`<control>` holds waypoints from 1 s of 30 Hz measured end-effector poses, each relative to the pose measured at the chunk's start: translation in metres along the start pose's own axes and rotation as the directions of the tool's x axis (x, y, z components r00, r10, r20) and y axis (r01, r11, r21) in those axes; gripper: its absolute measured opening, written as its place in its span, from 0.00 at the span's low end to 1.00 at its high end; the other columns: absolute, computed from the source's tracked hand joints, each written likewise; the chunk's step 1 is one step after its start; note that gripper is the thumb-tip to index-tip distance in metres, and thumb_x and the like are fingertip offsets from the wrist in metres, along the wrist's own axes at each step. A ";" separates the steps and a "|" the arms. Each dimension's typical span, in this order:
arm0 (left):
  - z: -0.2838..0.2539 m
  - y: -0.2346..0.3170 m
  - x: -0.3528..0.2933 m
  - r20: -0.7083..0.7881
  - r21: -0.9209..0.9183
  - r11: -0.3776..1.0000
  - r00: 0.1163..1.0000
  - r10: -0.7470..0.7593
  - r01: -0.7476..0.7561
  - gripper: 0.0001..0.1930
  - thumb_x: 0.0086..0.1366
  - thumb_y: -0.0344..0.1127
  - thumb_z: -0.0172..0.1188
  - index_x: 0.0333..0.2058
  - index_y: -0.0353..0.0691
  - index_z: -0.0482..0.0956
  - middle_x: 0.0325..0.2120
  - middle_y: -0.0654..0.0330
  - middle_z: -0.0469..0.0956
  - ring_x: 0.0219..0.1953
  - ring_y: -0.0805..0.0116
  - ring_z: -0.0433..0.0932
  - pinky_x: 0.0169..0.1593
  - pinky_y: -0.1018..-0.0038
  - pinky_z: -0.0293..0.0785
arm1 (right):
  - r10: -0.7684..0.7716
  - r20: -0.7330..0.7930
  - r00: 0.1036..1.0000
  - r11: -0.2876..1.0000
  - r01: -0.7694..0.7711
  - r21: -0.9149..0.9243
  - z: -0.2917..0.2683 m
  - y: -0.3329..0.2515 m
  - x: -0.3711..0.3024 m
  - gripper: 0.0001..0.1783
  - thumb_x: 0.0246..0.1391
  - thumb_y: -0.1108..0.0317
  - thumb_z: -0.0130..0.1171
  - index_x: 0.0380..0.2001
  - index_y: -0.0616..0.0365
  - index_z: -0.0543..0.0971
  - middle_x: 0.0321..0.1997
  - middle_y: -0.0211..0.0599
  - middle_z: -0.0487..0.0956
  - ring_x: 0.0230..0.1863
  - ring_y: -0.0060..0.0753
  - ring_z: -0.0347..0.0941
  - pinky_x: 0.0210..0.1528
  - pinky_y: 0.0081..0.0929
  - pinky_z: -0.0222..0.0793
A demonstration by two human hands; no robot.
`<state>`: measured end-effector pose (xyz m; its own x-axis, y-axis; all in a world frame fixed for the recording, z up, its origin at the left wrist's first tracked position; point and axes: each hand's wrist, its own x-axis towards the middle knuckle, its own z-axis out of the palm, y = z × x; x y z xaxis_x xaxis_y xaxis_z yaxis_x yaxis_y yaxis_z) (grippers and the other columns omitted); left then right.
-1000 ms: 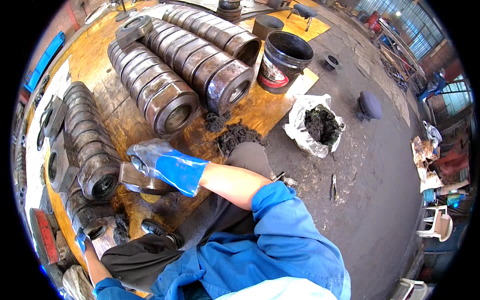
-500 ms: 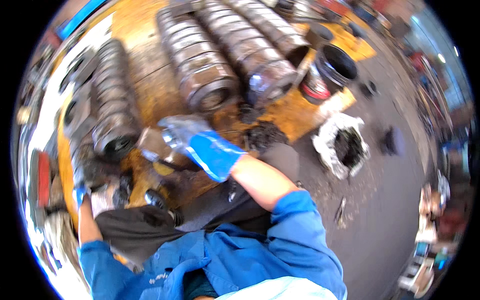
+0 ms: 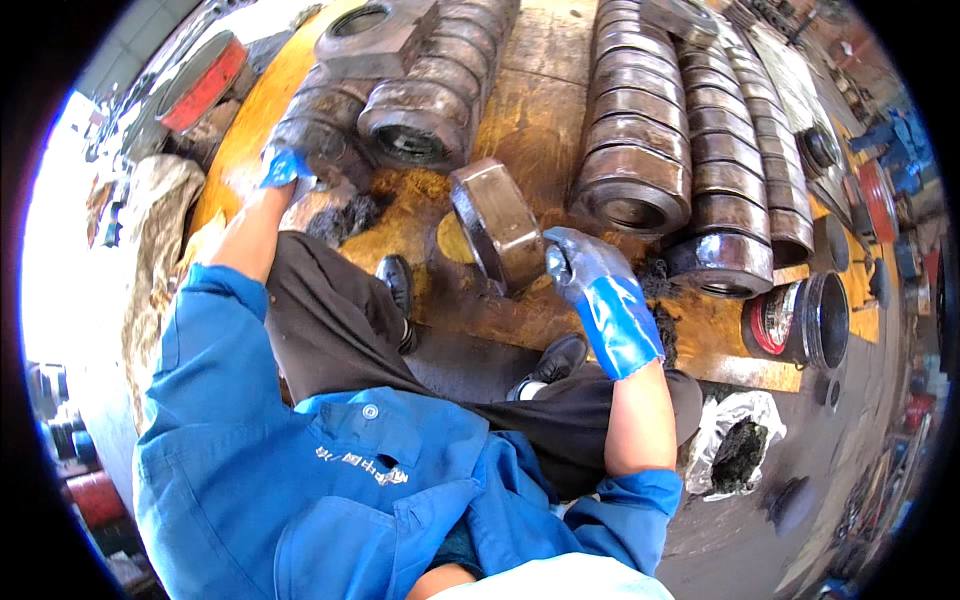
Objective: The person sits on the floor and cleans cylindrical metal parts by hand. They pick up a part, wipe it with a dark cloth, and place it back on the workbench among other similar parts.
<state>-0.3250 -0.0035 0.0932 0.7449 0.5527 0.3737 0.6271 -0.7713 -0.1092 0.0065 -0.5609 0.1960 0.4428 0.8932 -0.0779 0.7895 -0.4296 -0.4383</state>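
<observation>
A thick brown steel ring (image 3: 512,222) stands on its edge on the oily board in front of me, its opening facing lower left. My right hand (image 3: 603,288), in a blue and grey coated glove, is at the ring's right rim with its fingers curled against it. My left hand (image 3: 287,167), also gloved, reaches to the near end of a dark row of rings (image 3: 322,140) at the left. Its fingers blend into the dark metal, so their grip is hidden. Beside that row lies another row of rings (image 3: 418,110).
A square-sided metal block (image 3: 375,40) sits on the left rows. Several long ring rows (image 3: 635,130) lie at the right. Beyond them are an open black bucket (image 3: 826,320) and a white bag (image 3: 715,425) of dark scraps. My shoes (image 3: 560,357) rest near the board's front.
My view has swung left, so the scene sits farther right. My right hand has moved from over the ring to its right side. My left hand remains at the left row's end.
</observation>
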 end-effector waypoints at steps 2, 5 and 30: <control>-0.001 0.007 0.001 -0.004 0.002 1.000 1.000 0.020 -0.020 0.13 0.66 0.40 0.57 0.37 0.40 0.87 0.32 0.46 0.84 0.34 0.49 0.82 0.37 0.58 0.76 | -0.074 -0.051 0.996 0.997 0.072 -0.042 0.012 0.011 -0.004 0.18 0.65 0.60 0.52 0.53 0.51 0.82 0.53 0.48 0.84 0.55 0.54 0.80 0.57 0.49 0.76; -0.004 0.011 0.000 -0.001 0.017 0.999 0.999 0.050 -0.050 0.12 0.65 0.40 0.57 0.36 0.41 0.87 0.32 0.46 0.83 0.34 0.48 0.82 0.38 0.57 0.76 | -0.114 -0.087 0.990 0.993 0.111 -0.036 0.009 0.008 -0.011 0.18 0.65 0.60 0.53 0.53 0.51 0.82 0.53 0.48 0.84 0.55 0.54 0.80 0.57 0.48 0.76; 0.019 0.016 0.013 0.057 0.224 0.974 0.998 0.031 -0.043 0.07 0.60 0.34 0.59 0.30 0.40 0.85 0.28 0.46 0.82 0.30 0.49 0.79 0.35 0.58 0.74 | -0.114 -0.067 0.991 0.993 0.114 0.002 0.012 -0.008 -0.014 0.18 0.65 0.62 0.57 0.55 0.53 0.81 0.54 0.51 0.83 0.56 0.57 0.79 0.61 0.47 0.74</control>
<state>-0.3010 -0.0024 0.0787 0.7760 0.5453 0.3170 0.6292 -0.7041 -0.3291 -0.0116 -0.5682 0.1899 0.3779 0.9253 0.0329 0.8342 -0.3248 -0.4457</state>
